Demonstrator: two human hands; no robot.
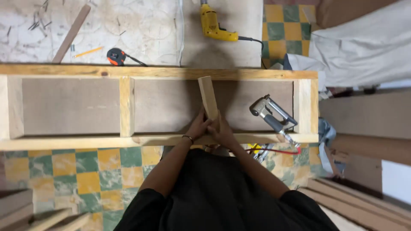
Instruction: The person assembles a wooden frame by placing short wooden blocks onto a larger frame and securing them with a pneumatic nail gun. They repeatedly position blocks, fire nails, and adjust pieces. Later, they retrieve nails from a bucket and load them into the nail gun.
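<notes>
The fingers [204,124] of both hands are wrapped around the near end of a short wooden slat [208,97], holding it together: the left hand [198,127] grips from the left side and the right hand [222,131] from the right, the two touching each other at the slat's lower end. The slat stands inside a long wooden frame [158,72], in its right-hand bay, leaning slightly to the left, with its far end just at the frame's far rail and its near end by the near rail; whether that far end truly touches the rail is hard to tell from above. A fixed crosspiece [126,106] divides the frame further left. In the same bay, right of the hands, a grey nail gun [273,115] lies on the brown backing board [72,106], its nose toward the near rail and a red hose [282,150] running from it. Beyond the frame, on the pale surface [150,30], lie a yellow drill [214,25], an orange and black tape measure [116,56], a pencil [87,52] and a loose wood strip [70,34]. Below the frame shows a yellow and green checked floor [85,171].
</notes>
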